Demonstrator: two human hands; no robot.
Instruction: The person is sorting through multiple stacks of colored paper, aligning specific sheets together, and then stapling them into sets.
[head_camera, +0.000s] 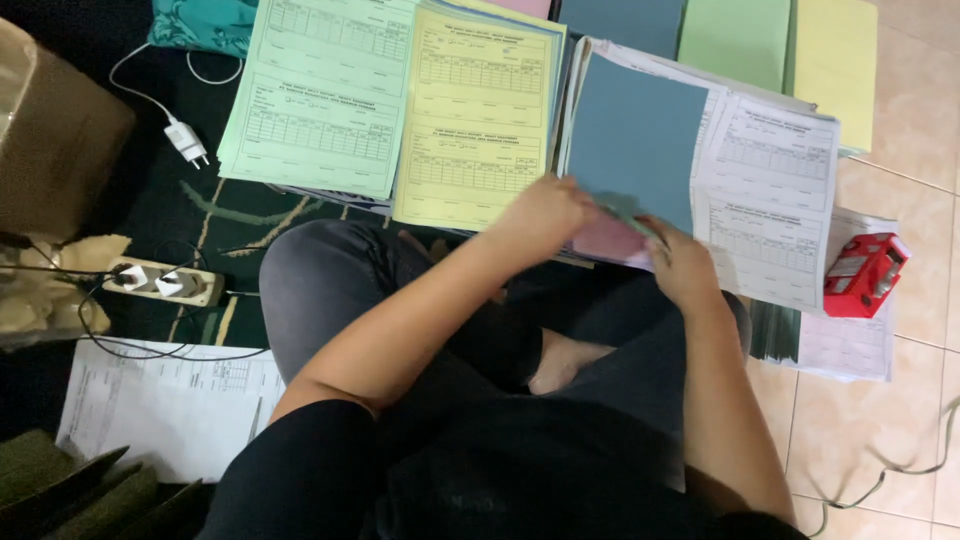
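I look down at my own lap, seated cross-legged on the floor, and both hands meet over the stack nearest my knees. My left hand (545, 215) is curled with its fingers closed on the near edge of the loose sheets; my right hand (683, 262) is closed too, pinching the same bundle from the other side. Between them I hold a pink sheet (608, 240) with a strip of green paper above it, both slightly blurred, so I cannot tell how many leaves are in the pinch.

The bundle sits at the near edge of the blue cover sheet (635, 135), which lies on top of a stack of white forms (770, 195) fanned out toward the tiled floor. To the left, a yellow pile of forms (475, 115) and a green pile of forms (320, 90) lie side by side on the dark rug, squared up and untouched by either hand. Plain coloured covers, blue, green and yellow, lie at the far edge. A red stapler (862, 275) rests on white paper just beside my right knee, apart from my hands.

I judge the sorting mid-way: piles are laid out by colour, the set in my hands is being gathered, and nothing in it looks fastened yet.
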